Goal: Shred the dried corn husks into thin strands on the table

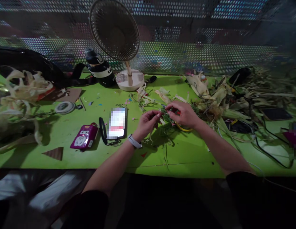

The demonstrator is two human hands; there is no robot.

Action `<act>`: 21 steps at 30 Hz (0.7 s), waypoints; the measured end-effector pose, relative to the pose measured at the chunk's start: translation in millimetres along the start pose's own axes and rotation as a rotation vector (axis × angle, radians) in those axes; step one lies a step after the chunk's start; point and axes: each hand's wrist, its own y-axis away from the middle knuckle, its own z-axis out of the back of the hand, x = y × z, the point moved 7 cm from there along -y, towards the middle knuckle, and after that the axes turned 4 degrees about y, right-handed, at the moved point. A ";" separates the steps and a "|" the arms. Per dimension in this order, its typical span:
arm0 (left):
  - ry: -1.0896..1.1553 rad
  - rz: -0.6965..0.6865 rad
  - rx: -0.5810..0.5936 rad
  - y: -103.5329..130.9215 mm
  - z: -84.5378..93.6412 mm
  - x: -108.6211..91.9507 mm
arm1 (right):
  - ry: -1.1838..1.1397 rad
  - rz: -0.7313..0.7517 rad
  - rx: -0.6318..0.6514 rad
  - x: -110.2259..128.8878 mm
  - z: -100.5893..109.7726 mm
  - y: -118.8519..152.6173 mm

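My left hand [149, 122], with a pale watch strap [134, 142] at its wrist, is closed in a pinch. My right hand [182, 114] is pinched too, just to its right, fingertips close to those of the left. Whatever lies between the fingers is too small and dark to name. Thin green plant stems [170, 127] spread beneath both hands on the green tabletop [148, 159]. Under the right palm shows part of a yellow curved loop [184, 128], mostly hidden, with a bit of red above it.
Dry corn husks [197, 86] pile up at the right, more husks [19, 82] at the left. A phone [117, 123] and a purple device [84, 136] lie left of my hands. Behind stand a fan [130, 79] and a black bottle [101, 70]. A dark cable [269, 156] runs along the right.
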 end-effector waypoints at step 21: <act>0.024 0.037 0.108 -2.2 -0.5 3.3 | -0.372 -0.251 0.162 -9.8 -14.0 2.3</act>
